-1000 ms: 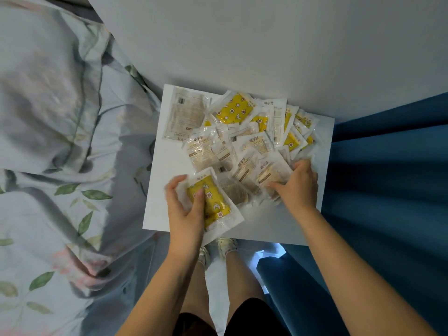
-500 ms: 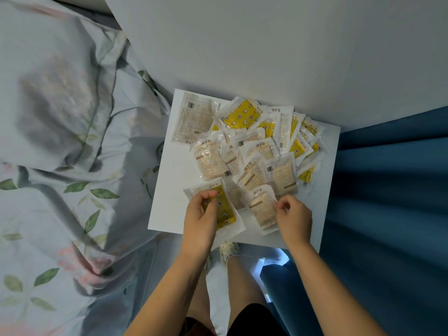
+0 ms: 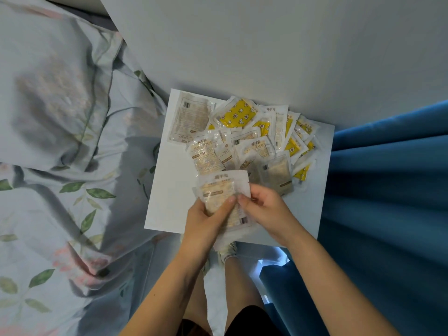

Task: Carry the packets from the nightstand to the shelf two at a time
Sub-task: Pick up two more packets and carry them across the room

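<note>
Packets on a white nightstand carry print: "暖手宝" tops the held packet, a centre packet and a far one. "HAND" reads on a middle packet. Smaller print is too blurred to read.

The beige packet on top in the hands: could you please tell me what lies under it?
Under the beige packet a second packet's white edge shows, pinched by the left hand and right hand. Its face is covered.
</note>
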